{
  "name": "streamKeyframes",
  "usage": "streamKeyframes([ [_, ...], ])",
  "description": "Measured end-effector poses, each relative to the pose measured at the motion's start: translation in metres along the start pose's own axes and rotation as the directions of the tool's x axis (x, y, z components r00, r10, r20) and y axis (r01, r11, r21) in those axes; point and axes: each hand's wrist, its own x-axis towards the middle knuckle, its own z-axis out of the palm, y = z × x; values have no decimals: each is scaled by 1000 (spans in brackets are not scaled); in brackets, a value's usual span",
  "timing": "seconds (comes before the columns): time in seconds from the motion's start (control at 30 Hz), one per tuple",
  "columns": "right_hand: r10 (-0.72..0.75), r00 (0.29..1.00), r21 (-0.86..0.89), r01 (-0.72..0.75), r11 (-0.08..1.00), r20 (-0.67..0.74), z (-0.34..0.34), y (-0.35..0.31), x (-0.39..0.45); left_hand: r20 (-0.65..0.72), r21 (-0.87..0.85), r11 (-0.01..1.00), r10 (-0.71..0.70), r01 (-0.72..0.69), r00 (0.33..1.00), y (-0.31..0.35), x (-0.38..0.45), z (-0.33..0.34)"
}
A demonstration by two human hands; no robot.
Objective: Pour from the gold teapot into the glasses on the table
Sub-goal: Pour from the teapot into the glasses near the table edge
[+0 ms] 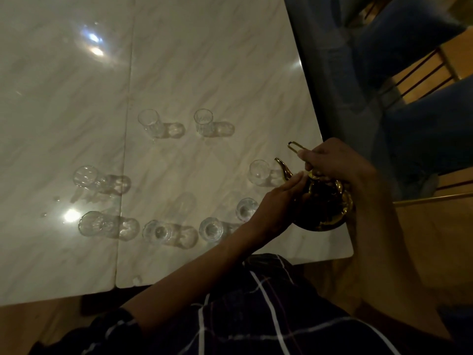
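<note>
From the head camera, the teapot point(323, 203) sits at the table's point(179, 73) near right corner, gold and dark, spout point(282, 169) aimed left at the nearest glass point(258, 172). The right hand point(332, 162) is curled round the thin wire handle point(295, 147) above the lid, fingers clamped on it. The left hand point(281, 198) lies against the pot's left flank, fingers straight, steadying rather than gripping. So the pot hangs below the right hand and just right of the left. By the look of it, this is a rigid, glossy pot, likely slick, and heavy if full; the wire loop is the sensible hold, with the flat palm checking any swing. Whether it is lifted or resting on the table, I cannot tell. Eight glasses stand spread out: two far point(148, 121), two left point(85, 175), three along the near edge point(211, 229), one more point(247, 208) touching the left wrist in view. They are thin and clear, easily toppled, so a small tilt suits.
</note>
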Motion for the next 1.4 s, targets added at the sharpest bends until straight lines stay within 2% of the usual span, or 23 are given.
streamKeyframes([
  [0.37,-2,1000,-34,2,999,6,0,-3,1,47,19,1000,12,-13,999,-2,-2,-3],
  [1.4,3,1000,-43,-2,999,25,6,0,7,-62,30,999,12,-10,998,3,-4,-1],
])
